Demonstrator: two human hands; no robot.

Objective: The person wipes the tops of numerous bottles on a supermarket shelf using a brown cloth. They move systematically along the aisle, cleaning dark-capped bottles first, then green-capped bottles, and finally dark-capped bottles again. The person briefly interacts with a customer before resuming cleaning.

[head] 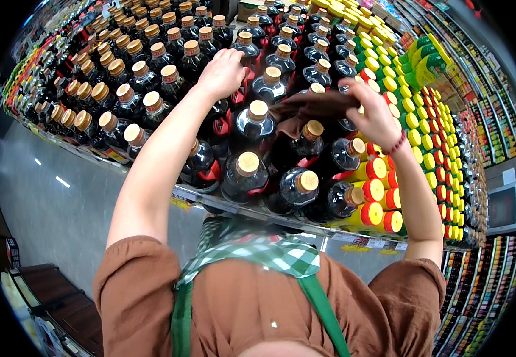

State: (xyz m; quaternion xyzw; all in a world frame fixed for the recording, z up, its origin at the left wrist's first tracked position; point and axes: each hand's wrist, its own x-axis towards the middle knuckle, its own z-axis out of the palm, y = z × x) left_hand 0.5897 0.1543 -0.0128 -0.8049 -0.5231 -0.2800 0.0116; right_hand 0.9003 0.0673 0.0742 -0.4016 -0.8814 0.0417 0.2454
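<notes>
My right hand [374, 111] grips one end of a dark brown cloth [313, 107], blurred by motion. The cloth stretches leftward over several large bottles of dark liquid with tan caps. One such bottle [255, 118] stands just left of the cloth, and a capped bottle [309, 138] is partly below it. Farther back, my left hand [224, 73] is at the shoulder of another dark bottle [245, 47]. Its fingers are curled, and whether they grip the bottle or only rest against it cannot be told. Red handles show between the bottles.
Dense rows of dark bottles [126, 98] fill the display's left side. Yellow bottles with red caps [372, 189] and yellow-capped containers [412, 120] stand at right. A price-label rail [222, 205] edges the front. Stocked shelves [485, 290] and a screen [503, 207] are farther right.
</notes>
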